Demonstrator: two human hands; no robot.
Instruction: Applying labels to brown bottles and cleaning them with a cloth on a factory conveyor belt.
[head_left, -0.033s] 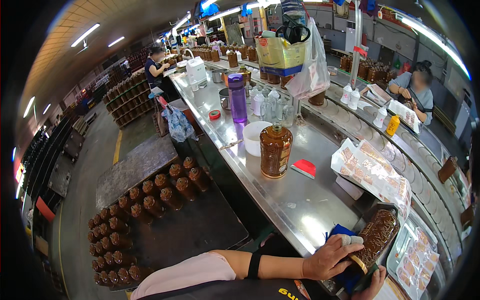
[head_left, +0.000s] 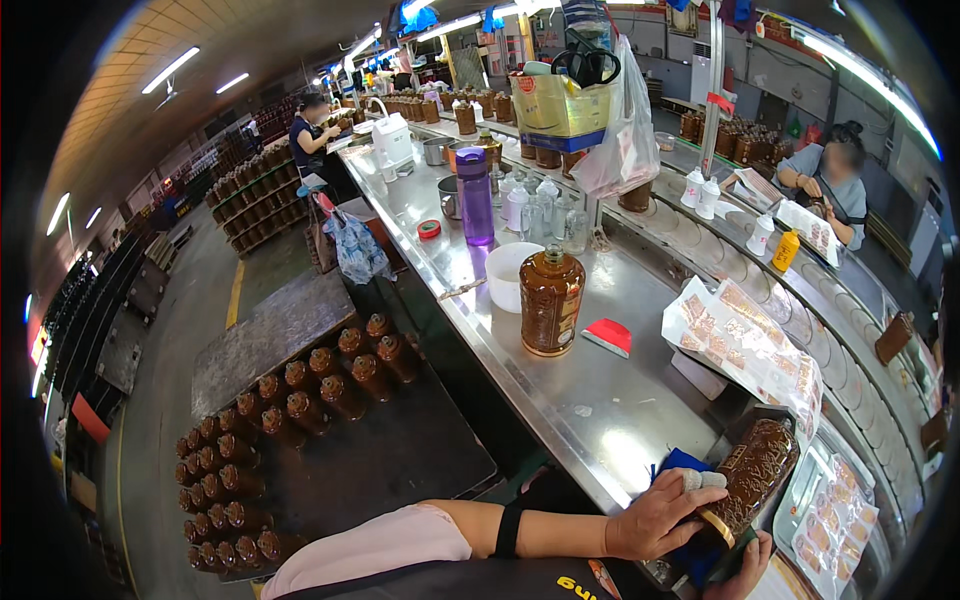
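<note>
A brown embossed glass bottle [head_left: 762, 470] with a gold band at its base lies tilted on a dark stand at the lower right. My left hand [head_left: 655, 518] grips it near the gold-banded end, pale finger covers on the fingertips against the glass. Below that end my right hand [head_left: 745, 572] is curled against the bottle, partly cut off by the lower edge. A blue cloth [head_left: 683, 461] is bunched behind my left hand. Sheets of copper-coloured stickers lie close by: one sheet [head_left: 745, 345] beyond the bottle, another sheet [head_left: 835, 525] to its right.
A second brown bottle [head_left: 552, 305] stands on the metal table [head_left: 480, 325] beside a white tub [head_left: 505, 278], a red-and-white scraper [head_left: 608, 338] and a purple drinking bottle [head_left: 476, 198]. Several brown bottles [head_left: 340, 395] fill part of a low dark platform at left. A co-worker [head_left: 828, 180] sits across the conveyor [head_left: 800, 310].
</note>
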